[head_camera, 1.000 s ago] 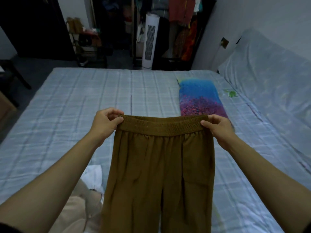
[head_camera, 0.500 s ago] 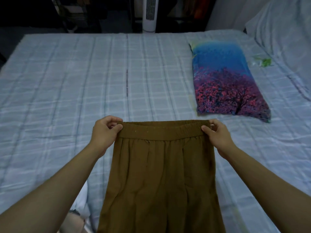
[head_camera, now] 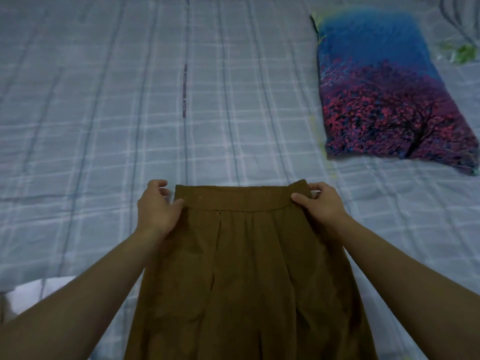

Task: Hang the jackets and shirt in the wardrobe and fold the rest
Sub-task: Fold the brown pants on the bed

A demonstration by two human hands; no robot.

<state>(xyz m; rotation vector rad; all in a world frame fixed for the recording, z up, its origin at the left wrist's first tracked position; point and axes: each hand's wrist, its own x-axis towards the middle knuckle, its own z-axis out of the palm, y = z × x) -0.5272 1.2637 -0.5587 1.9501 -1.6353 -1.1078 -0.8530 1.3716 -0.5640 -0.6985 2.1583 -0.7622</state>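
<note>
Brown trousers (head_camera: 249, 268) with an elastic waistband lie spread lengthwise on the checked bed sheet (head_camera: 104, 113), waistband away from me. At the waistband's left corner my left hand (head_camera: 155, 206) has its thumb on the fabric and its fingers curled just beside the edge. On the other side, my right hand (head_camera: 322, 203) pinches the right corner, thumb on top and fingers behind. The trouser legs run down out of the bottom of the view.
A pillow (head_camera: 384, 92) printed with a blue sky and a red tree lies at the right of the bed. A small green-and-clear wrapper (head_camera: 462, 51) sits beyond it. White cloth (head_camera: 39, 294) shows at the lower left edge.
Both hands lowered the trousers from hanging in the air onto the bed. My view tipped down, so the room behind dropped out of sight. The left fingers loosened at the corner.
</note>
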